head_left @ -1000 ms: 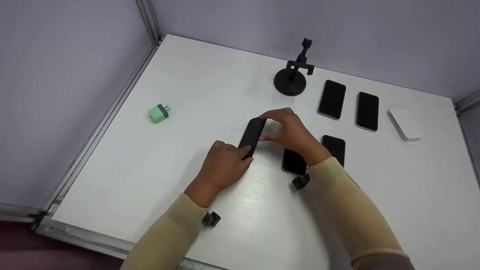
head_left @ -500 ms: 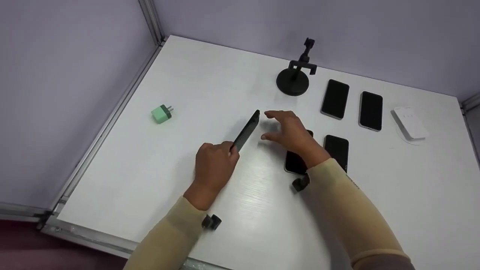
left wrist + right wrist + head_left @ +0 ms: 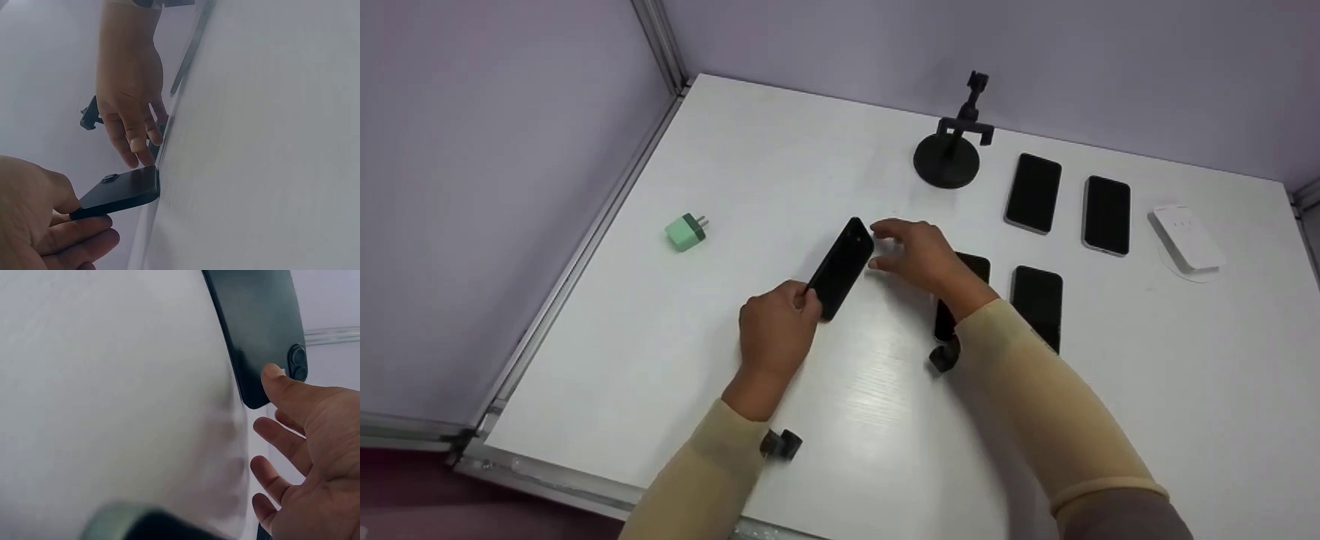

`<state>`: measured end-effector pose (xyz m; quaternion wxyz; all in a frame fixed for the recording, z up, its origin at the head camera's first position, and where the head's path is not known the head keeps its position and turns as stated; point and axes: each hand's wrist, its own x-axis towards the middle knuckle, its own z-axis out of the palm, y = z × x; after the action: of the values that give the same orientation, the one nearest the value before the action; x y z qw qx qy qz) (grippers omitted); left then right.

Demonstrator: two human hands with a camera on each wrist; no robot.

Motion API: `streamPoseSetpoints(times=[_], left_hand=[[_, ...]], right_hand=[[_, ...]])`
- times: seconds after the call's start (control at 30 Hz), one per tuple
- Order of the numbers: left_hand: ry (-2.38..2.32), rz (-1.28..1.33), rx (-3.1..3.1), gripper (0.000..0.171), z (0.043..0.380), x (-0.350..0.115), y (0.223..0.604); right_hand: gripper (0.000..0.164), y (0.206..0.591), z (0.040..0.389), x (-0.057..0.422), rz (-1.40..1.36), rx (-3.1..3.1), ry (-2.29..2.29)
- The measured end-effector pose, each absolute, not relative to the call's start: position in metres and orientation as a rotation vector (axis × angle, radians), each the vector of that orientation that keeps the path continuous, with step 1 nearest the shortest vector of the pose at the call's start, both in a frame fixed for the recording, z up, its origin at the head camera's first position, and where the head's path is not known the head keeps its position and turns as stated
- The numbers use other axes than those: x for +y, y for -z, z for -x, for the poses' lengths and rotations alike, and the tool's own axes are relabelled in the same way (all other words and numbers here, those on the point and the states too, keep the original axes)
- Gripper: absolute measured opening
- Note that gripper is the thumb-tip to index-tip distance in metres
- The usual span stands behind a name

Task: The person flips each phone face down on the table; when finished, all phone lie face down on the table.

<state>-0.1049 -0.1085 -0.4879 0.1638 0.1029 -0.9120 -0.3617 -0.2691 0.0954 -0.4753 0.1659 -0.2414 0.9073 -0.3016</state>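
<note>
My left hand (image 3: 775, 334) pinches a black phone (image 3: 844, 270) by its near left edge. The phone's back, with a camera bump near the far end, shows in the head view, and it is held tilted above the table. In the left wrist view, thumb and fingers of the left hand (image 3: 39, 219) hold the phone (image 3: 121, 191) by one end. My right hand (image 3: 921, 259) is at the far right corner of the phone with fingers spread and slightly bent. In the right wrist view its thumb overlaps the phone (image 3: 259, 320); whether it touches, I cannot tell.
A black round-based phone stand (image 3: 947, 161) stands at the back. Phones lie to the right: two far ones (image 3: 1033, 193), one near one (image 3: 1037, 304), and another (image 3: 979, 266) partly under the right forearm. A white socket block (image 3: 1186, 238) and a green plug (image 3: 685, 232) flank them.
The phone has turned in the left hand, from flat black face to edge-on, then to its camera side. The left hand has shifted slightly left; the right hand came off the phone, then moved back near.
</note>
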Motion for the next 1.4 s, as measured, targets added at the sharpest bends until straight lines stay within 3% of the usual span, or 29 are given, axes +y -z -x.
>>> streamPoseSetpoints(times=[0.4, 0.63, 0.8, 1.1, 1.4], left_hand=[[1.148, -0.285, -2.616, 0.022, 0.1, -0.118, 0.494], [1.112, -0.249, -2.739, 0.042, 0.096, -0.127, 0.495], [0.983, -0.181, -2.796, 0.046, 0.098, -0.132, 0.495], [0.812, -0.064, -2.836, 0.047, 0.1, -0.143, 0.501], [0.769, -0.113, -2.856, 0.047, 0.097, -0.15, 0.505]], right_hand=[[0.059, 0.483, 0.269, 0.076, 0.698, 2.597, 0.84], [0.055, 0.486, 0.27, 0.076, 0.735, 2.602, 0.909], [0.055, 0.487, 0.27, 0.074, 0.759, 2.606, 0.881], [0.085, 0.482, 0.269, 0.07, 0.782, 2.619, 0.647], [0.08, 0.485, 0.265, 0.06, 0.796, 2.611, 0.614]])
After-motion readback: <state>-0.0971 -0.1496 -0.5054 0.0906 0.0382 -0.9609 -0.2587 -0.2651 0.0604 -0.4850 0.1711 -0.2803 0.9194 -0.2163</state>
